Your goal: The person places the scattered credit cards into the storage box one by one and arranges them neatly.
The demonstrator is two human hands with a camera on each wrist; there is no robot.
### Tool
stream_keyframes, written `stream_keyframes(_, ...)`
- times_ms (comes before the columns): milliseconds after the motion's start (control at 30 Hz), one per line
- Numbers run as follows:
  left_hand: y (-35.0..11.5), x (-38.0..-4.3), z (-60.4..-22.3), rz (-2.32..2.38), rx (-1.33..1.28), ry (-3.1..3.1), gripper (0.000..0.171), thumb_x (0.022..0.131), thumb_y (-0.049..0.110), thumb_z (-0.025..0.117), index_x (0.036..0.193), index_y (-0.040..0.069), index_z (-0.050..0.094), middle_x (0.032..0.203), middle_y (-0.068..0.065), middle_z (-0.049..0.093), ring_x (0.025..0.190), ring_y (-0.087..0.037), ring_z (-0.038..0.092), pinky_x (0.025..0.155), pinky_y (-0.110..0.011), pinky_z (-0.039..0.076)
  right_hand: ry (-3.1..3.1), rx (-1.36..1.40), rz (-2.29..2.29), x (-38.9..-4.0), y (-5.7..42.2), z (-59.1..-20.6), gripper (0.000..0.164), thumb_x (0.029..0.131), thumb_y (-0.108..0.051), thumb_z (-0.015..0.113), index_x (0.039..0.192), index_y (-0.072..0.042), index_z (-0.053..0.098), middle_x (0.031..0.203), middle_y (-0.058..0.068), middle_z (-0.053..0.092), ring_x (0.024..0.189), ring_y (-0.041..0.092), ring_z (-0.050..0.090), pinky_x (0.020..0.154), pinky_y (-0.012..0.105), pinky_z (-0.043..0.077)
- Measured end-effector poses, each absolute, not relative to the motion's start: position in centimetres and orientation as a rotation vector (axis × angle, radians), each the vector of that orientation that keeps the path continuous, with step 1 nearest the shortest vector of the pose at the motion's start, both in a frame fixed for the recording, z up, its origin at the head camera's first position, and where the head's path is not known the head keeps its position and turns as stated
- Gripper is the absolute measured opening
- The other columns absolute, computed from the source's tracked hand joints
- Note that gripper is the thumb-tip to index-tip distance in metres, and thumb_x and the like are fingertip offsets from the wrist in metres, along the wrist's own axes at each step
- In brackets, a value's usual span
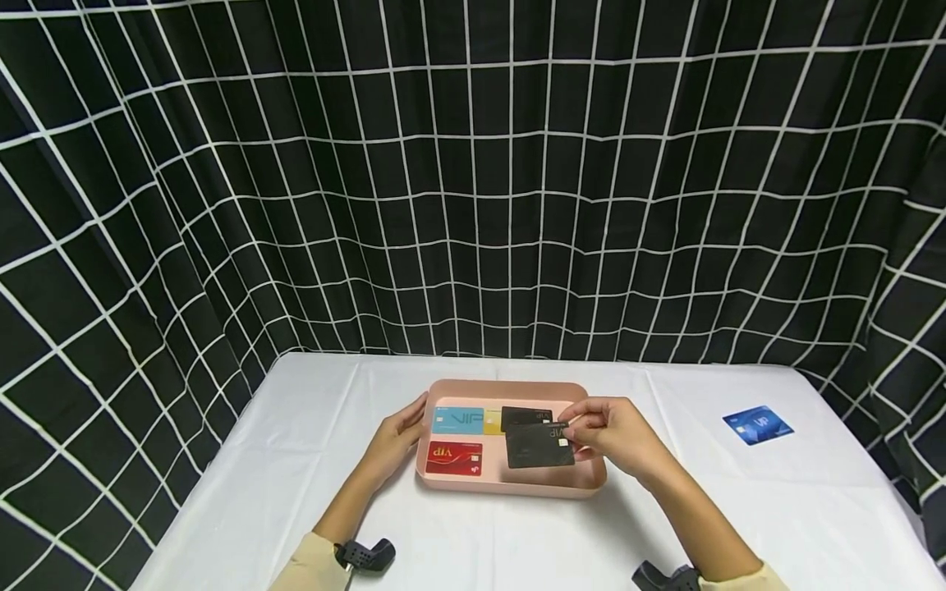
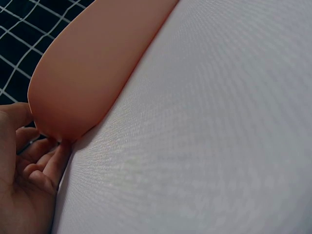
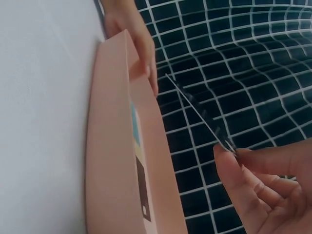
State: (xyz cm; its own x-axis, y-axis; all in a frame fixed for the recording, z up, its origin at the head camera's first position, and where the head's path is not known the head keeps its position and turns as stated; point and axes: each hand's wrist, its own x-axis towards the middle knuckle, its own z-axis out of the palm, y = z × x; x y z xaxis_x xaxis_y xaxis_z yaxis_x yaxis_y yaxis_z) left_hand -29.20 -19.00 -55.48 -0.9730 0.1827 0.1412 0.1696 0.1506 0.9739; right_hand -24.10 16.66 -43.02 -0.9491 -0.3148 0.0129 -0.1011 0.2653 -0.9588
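Note:
My right hand [image 1: 615, 432] pinches a black bank-style card [image 1: 538, 450] by its right edge, above the pink tray [image 1: 510, 487]. In the right wrist view the held card [image 3: 197, 111] appears nearly edge-on, clear of the tray. Against the tray's left end wall lie the extended fingers of my left hand [image 1: 393, 443]. Inside the tray, a light blue VIP card [image 1: 452, 420] and a second black card [image 1: 521, 416] lie in the back row, with a yellow card [image 1: 493, 424] partly covered between them. A red VIP card [image 1: 452, 460] lies front left.
A blue card [image 1: 758, 425] lies on the white tablecloth [image 1: 709, 509], well to the right of the tray. Behind the table hangs a black curtain [image 1: 488, 197] with a white grid, also along both sides.

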Motion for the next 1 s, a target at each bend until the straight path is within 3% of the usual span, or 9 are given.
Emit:
stream_keyframes(600, -19.1, -29.1, -55.5, 2.009, 0.358, 2.367, 0.054, 0.104, 0.009, 0.053, 0.156, 0.010, 0.040, 0.159, -0.007, 0.040, 0.145, -0.025, 0.041, 0.112, -0.031, 0.044, 2.295, -0.202, -1.838, -25.7, 13.7, -45.7, 0.020, 0.090, 0.008, 0.067, 0.108, 0.015, 0.064, 0.078, 0.010, 0.072, 0.065, 0.014, 0.065, 0.060, 0.030, 0.064)
stream_keyframes(1000, -19.1, -29.3, -55.4, 1.998, 0.354, 2.373, 0.054, 0.104, 0.009, 0.053, 0.156, 0.010, 0.039, 0.159, -0.005, 0.039, 0.145, -0.024, 0.041, 0.112, -0.030, 0.042, 2.287, -0.217, -1.858, -26.1, 12.9, -46.6, 0.019, 0.089, 0.011, 0.065, 0.107, 0.018, 0.064, 0.078, 0.016, 0.072, 0.061, 0.015, 0.063, 0.058, 0.030, 0.063)
